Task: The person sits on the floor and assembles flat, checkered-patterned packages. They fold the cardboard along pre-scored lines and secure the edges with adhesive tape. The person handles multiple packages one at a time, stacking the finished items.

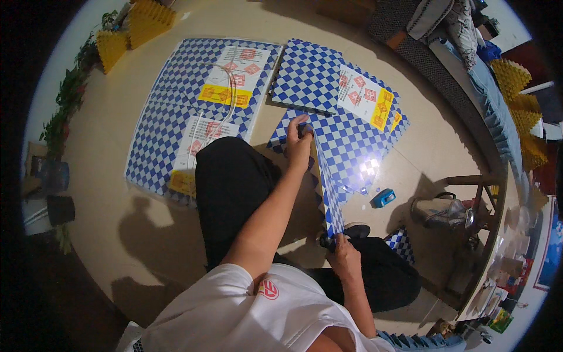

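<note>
A blue-and-white checkered panel (329,193) stands on its thin edge between my two hands, seen almost side-on. My left hand (299,145) is closed on its far end, where a small dark piece shows at the fingers. At the near end, close to my knee, my right hand (345,258) grips the panel, with another dark piece beside it. Flat checkered sheets (352,144) lie on the floor beyond the panel, under a white-and-yellow printed sheet (365,98). A thicker checkered stack (306,77) overlaps them at the back.
At left lies a plastic-wrapped checkered pack (158,117) with printed labels and a pale strap. A blue hand-sized tool (383,198) and a small checkered piece (401,244) sit at right. Farther right are a metal kettle-like vessel (443,211), a wooden-legged table and a sofa (422,64).
</note>
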A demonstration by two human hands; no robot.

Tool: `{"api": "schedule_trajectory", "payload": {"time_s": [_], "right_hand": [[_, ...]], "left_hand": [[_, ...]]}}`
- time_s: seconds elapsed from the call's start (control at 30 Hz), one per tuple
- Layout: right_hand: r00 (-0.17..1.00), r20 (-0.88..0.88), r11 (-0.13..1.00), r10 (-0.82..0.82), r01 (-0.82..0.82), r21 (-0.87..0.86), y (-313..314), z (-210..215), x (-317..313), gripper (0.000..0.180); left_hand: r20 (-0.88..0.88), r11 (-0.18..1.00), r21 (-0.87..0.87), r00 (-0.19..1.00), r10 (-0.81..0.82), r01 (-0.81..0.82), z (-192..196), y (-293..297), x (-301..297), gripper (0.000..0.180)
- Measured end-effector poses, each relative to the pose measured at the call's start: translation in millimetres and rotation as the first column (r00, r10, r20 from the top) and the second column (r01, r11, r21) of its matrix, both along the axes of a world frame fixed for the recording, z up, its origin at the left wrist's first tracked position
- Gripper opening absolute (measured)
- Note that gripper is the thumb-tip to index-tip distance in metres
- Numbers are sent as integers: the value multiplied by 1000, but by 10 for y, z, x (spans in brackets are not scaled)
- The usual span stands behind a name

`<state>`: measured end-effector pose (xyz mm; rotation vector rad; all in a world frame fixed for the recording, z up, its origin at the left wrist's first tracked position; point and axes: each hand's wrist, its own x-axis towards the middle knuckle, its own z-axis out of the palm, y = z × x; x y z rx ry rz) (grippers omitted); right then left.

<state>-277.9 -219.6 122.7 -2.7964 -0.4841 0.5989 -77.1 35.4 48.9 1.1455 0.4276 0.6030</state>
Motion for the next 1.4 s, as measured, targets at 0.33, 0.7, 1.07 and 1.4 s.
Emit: {"api": "schedule_trajectory", "payload": {"time_s": [0.33,0.7,1.07,1.4], "right_hand": [[996,54,972,-66,52,228,323,-92,40,67],[968,74,837,-240,168,520,860,427,1343,76],[948,220,852,-231,88,516,860,600,1442,78],[839,545,916,-16,-206,345,578,1312,1875,36]], "left_hand": [[-17,973,-137,981,-192,188,288,-168,-70,47],[118,921,-201,942,-315,333,606,-471,-122,50],[75,982,-58,982,-174,178,870,-788,-316,28],[-6,977,48,979,-206,206,976,-1005,-415,8]]}}
